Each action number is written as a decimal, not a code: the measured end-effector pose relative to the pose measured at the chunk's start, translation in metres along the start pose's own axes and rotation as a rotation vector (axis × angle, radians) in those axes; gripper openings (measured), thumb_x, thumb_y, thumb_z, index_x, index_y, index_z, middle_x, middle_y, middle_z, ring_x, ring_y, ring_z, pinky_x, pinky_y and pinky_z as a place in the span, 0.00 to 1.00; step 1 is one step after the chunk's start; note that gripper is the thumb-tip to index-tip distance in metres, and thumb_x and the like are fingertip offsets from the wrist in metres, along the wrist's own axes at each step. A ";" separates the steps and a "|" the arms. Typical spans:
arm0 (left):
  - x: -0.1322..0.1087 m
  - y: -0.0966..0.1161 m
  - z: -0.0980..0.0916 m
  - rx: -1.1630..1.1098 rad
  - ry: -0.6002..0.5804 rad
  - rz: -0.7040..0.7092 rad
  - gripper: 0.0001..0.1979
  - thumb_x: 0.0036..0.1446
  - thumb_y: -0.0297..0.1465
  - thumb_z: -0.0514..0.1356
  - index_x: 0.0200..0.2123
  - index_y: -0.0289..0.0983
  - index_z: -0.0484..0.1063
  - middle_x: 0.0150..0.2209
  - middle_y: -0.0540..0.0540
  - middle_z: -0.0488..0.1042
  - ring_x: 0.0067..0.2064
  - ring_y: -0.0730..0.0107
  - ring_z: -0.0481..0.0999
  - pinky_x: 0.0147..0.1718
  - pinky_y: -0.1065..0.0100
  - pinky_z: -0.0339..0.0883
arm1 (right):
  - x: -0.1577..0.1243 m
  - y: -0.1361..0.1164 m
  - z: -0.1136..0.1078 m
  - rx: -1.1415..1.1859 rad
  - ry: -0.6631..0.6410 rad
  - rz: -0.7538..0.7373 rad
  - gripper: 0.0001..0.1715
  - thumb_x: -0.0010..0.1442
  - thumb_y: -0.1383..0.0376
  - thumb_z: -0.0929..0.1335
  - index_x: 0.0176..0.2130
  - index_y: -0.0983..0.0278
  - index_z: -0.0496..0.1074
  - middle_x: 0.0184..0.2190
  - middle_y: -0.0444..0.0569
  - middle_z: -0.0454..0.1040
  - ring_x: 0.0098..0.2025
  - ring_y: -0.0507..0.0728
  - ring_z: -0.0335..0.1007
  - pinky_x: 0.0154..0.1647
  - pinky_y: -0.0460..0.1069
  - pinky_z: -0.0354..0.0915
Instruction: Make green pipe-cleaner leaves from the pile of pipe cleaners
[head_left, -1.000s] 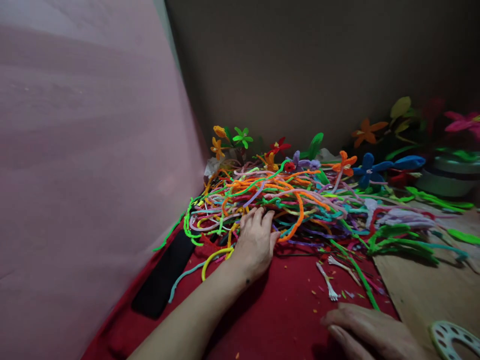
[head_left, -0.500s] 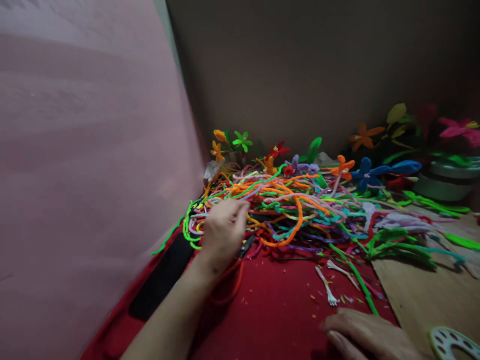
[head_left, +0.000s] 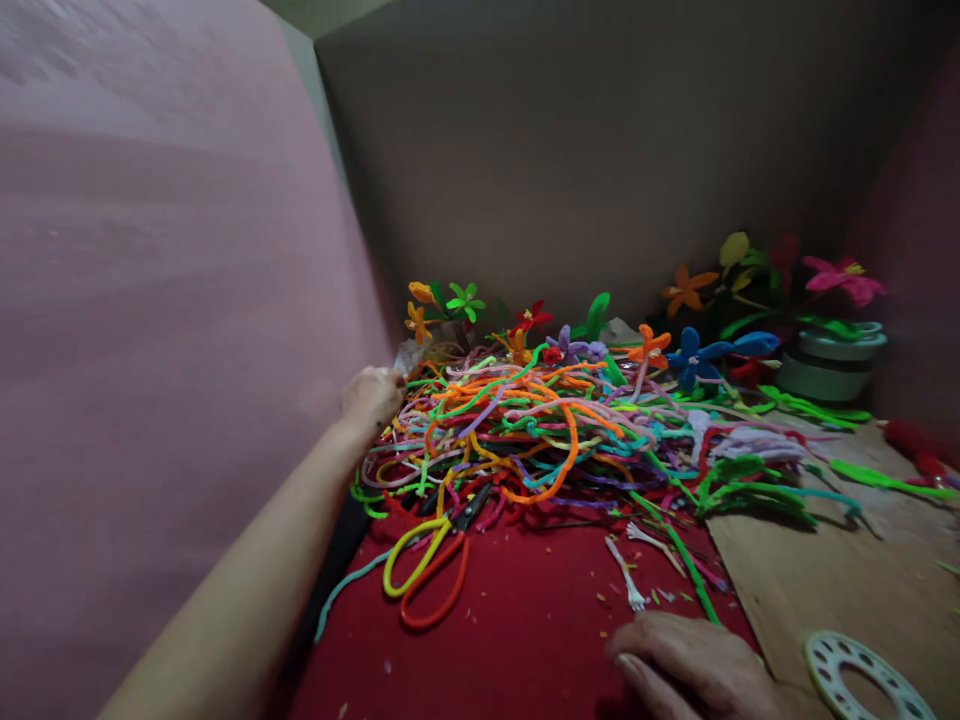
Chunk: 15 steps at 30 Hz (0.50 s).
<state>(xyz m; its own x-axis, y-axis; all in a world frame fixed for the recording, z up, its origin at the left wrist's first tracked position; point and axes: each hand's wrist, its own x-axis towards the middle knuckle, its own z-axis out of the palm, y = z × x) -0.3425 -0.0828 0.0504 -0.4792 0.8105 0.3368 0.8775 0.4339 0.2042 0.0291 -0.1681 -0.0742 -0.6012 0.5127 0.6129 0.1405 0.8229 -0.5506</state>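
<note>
Pile of fuzzy stems (head_left: 517, 392): thin, tangled, ends looping outward. Left hand (head_left: 373, 393) at the pile's left end, beside a crumpled translucent sheet (head_left: 409, 357); cannot tell whether its grip is grasping. Right hand (head_left: 694, 660) forward right of the pile, fingers loosely bent, grip contents hidden. Scissors (head_left: 436, 622), loop-handled, project from the pile's front edge. Flat room for moving: red cloth (head_left: 532, 620) before the pile, scrap-strewn, bordered right by a straight-edged brown board (head_left: 780, 560).
</note>
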 end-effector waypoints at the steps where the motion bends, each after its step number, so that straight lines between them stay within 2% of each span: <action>1: 0.004 -0.004 -0.008 0.033 0.018 -0.015 0.09 0.43 0.32 0.59 0.29 0.39 0.77 0.34 0.40 0.77 0.39 0.56 0.73 0.38 0.61 0.64 | 0.001 0.000 0.000 0.000 0.004 -0.001 0.17 0.62 0.63 0.57 0.28 0.62 0.69 0.18 0.45 0.71 0.20 0.48 0.68 0.19 0.39 0.61; 6: 0.018 -0.020 -0.053 0.146 0.139 -0.145 0.08 0.41 0.31 0.59 0.27 0.35 0.76 0.29 0.39 0.75 0.36 0.53 0.73 0.34 0.56 0.66 | 0.011 -0.015 -0.013 -0.002 0.006 -0.009 0.16 0.62 0.63 0.58 0.29 0.62 0.70 0.19 0.45 0.72 0.21 0.49 0.69 0.22 0.40 0.63; 9: 0.016 -0.023 -0.084 0.179 0.231 -0.213 0.08 0.43 0.32 0.58 0.23 0.34 0.73 0.25 0.42 0.74 0.36 0.53 0.73 0.34 0.53 0.66 | 0.016 -0.026 -0.023 -0.039 -0.031 0.061 0.18 0.62 0.63 0.57 0.28 0.63 0.71 0.21 0.47 0.74 0.22 0.50 0.70 0.24 0.40 0.65; 13: 0.001 -0.014 -0.126 0.197 0.385 -0.262 0.05 0.40 0.30 0.60 0.22 0.34 0.72 0.24 0.41 0.71 0.38 0.47 0.72 0.34 0.45 0.64 | 0.015 -0.033 -0.029 0.012 -0.057 0.112 0.18 0.62 0.62 0.58 0.28 0.64 0.72 0.22 0.47 0.74 0.22 0.50 0.70 0.24 0.41 0.65; 14: -0.005 -0.008 -0.134 0.175 0.432 -0.243 0.06 0.42 0.32 0.60 0.22 0.35 0.72 0.22 0.44 0.70 0.38 0.49 0.72 0.36 0.45 0.63 | 0.014 -0.033 -0.029 0.037 -0.066 0.138 0.17 0.61 0.62 0.59 0.29 0.64 0.72 0.22 0.47 0.74 0.22 0.51 0.69 0.24 0.41 0.65; 15: -0.014 -0.001 -0.138 0.058 0.501 -0.193 0.08 0.42 0.34 0.61 0.22 0.33 0.73 0.20 0.46 0.67 0.36 0.52 0.73 0.37 0.45 0.63 | 0.013 -0.033 -0.028 0.071 -0.084 0.178 0.15 0.61 0.63 0.60 0.30 0.64 0.73 0.22 0.47 0.73 0.23 0.51 0.69 0.25 0.42 0.65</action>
<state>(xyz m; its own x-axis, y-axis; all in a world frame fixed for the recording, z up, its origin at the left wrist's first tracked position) -0.3391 -0.1486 0.1726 -0.5697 0.4334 0.6983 0.7657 0.5886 0.2593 0.0389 -0.1815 -0.0319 -0.6355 0.6239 0.4549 0.1966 0.7005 -0.6860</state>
